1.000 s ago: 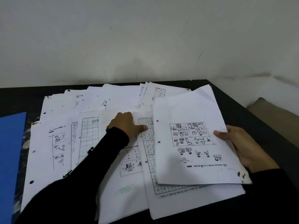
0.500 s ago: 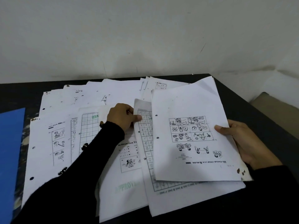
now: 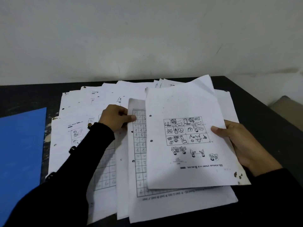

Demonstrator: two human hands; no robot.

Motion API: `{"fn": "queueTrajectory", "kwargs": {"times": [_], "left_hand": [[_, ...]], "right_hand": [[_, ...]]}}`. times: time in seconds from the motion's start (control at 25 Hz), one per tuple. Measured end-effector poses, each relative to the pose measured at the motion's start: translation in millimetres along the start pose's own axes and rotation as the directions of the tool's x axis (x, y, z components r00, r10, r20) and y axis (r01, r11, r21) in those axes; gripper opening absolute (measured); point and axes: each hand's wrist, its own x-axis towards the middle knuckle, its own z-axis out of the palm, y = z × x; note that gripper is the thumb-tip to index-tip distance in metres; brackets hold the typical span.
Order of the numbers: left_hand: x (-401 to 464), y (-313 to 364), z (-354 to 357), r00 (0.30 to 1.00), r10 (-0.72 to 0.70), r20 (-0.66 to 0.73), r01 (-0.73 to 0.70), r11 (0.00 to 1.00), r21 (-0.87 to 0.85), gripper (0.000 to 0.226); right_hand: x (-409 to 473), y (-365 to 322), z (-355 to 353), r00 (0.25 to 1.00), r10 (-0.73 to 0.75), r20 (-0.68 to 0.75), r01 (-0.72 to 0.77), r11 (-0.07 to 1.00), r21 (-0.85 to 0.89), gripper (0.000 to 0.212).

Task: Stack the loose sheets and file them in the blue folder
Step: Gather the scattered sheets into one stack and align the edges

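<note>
Head view looks down on a dark worktop (image 3: 255, 102) set against a pale wall (image 3: 147, 38). Loose sheets (image 3: 85, 104) lie fanned and overlapping across the middle of it. The left hand (image 3: 116, 117), in a black sleeve (image 3: 78, 161) with small buttons, pinches the left edge of a grid sheet (image 3: 139, 145) between thumb and curled fingers, its upper corner lifted off the spread. The right hand (image 3: 242, 145) grips a picture sheet (image 3: 183, 128) at its right edge, thumb on top and fingers underneath; that sheet overlaps the grid sheet's right part. Blue folder (image 3: 21, 153) lies flat at the left edge of the worktop, just beside the spread papers and apart from both hands.
</note>
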Motion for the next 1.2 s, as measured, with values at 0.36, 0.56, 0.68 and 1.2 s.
{"fn": "queueTrajectory", "kwargs": {"times": [0.36,0.56,0.68,1.2], "left_hand": [[-13.5,-1.9,0.5,0.995,-0.081,-0.049,0.051,0.893,-0.447,0.014],[-14.3,-2.6,5.5,0.994,-0.106,-0.018,0.078,0.826,-0.558,0.018],[-11.9,-2.9,4.3,0.990,-0.139,0.014,0.124,0.831,-0.542,0.031],[-10.8,-6.3,3.6,0.976,-0.181,0.118,0.215,0.777,-0.592,0.020]], "right_hand": [[-8.5,6.0,32.1,0.998,-0.002,0.064,0.001,1.000,0.013,0.020],[-12.1,7.4,41.4,0.995,-0.007,0.097,0.006,1.000,0.013,0.020],[-12.4,8.0,42.9,0.995,-0.013,0.096,0.015,1.000,-0.019,0.021],[-19.5,7.9,40.9,0.988,0.050,0.146,-0.042,0.998,-0.057,0.024]]}}
